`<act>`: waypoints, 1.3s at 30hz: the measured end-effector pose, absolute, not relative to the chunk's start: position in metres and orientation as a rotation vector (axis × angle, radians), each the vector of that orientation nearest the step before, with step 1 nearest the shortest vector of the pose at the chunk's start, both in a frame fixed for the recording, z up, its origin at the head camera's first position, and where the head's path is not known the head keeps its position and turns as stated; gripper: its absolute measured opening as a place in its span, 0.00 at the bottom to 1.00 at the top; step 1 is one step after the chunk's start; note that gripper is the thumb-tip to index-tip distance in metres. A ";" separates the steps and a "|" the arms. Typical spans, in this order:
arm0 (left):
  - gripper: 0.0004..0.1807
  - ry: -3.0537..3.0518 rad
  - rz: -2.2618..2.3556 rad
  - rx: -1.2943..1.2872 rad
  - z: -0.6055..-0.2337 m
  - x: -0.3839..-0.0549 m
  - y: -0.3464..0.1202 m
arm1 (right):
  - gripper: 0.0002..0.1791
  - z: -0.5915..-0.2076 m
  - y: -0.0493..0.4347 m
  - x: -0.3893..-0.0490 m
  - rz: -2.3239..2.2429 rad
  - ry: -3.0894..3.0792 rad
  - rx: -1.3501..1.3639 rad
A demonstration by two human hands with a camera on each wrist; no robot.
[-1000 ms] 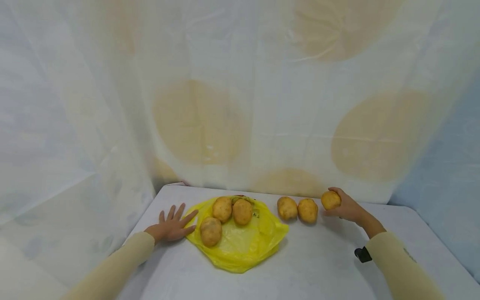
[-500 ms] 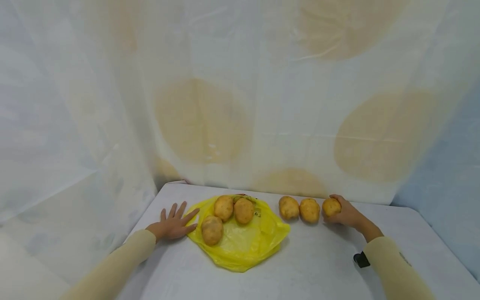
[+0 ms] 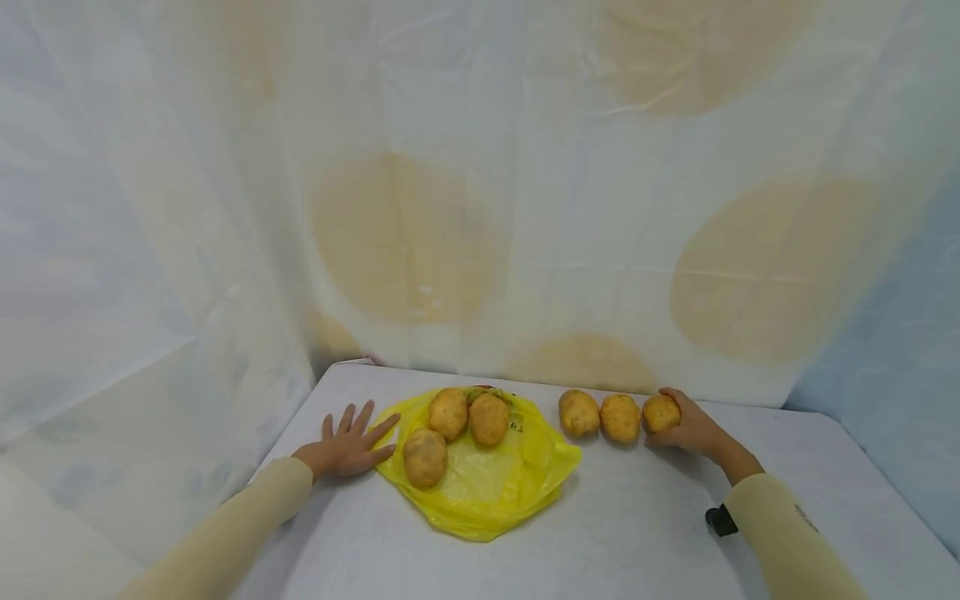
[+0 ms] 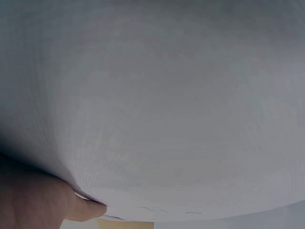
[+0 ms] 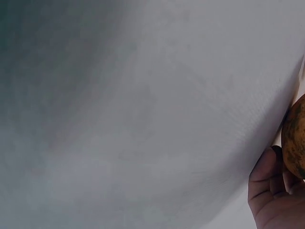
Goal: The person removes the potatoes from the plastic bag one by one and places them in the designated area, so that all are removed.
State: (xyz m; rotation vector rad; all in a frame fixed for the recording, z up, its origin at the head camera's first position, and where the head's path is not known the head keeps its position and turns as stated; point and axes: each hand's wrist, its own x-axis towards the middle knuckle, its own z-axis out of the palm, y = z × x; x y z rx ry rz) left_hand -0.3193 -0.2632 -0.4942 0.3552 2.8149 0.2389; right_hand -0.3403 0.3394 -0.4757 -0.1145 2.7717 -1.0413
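Observation:
My right hand (image 3: 693, 429) grips a potato (image 3: 662, 414) at the right end of a row along the back of the table. Two more potatoes stand beside it, the middle one (image 3: 620, 419) and the left one (image 3: 578, 414). In the right wrist view, curled fingers (image 5: 266, 174) lie against the held potato (image 5: 296, 138). My left hand (image 3: 347, 447) lies flat with fingers spread, its fingertips at the left edge of a yellow plastic bag (image 3: 480, 508). On the bag are three potatoes: one in front (image 3: 425, 458), two behind (image 3: 447, 414) side by side.
The table (image 3: 600, 542) has a white cover. Behind it hangs a pale curtain (image 3: 562, 250) with tan circles, close to the back edge. More sheeting (image 3: 112, 292) closes off the left side, and a bluish sheet (image 3: 892, 333) the right.
My right hand has lowered the potato to the table at the end of the row and still holds it. The left hand has stayed in place.

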 end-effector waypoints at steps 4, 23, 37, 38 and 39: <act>0.42 2.822 0.237 0.361 -0.495 -0.320 -0.264 | 0.63 -0.478 0.340 -0.343 -1.042 2.773 -0.108; 0.41 2.814 0.198 0.358 -0.487 -0.315 -0.260 | 0.66 -0.467 0.359 -0.332 -1.026 2.700 -0.053; 0.41 2.810 0.204 0.357 -0.488 -0.315 -0.260 | 0.50 -0.463 0.385 -0.312 -0.315 3.341 -0.055; 0.42 2.809 0.203 0.355 -0.488 -0.316 -0.260 | 0.49 -0.463 0.387 -0.312 -0.277 3.370 -0.063; 0.42 2.809 0.203 0.351 -0.488 -0.316 -0.260 | 0.49 -0.463 0.389 -0.312 -0.245 3.392 -0.067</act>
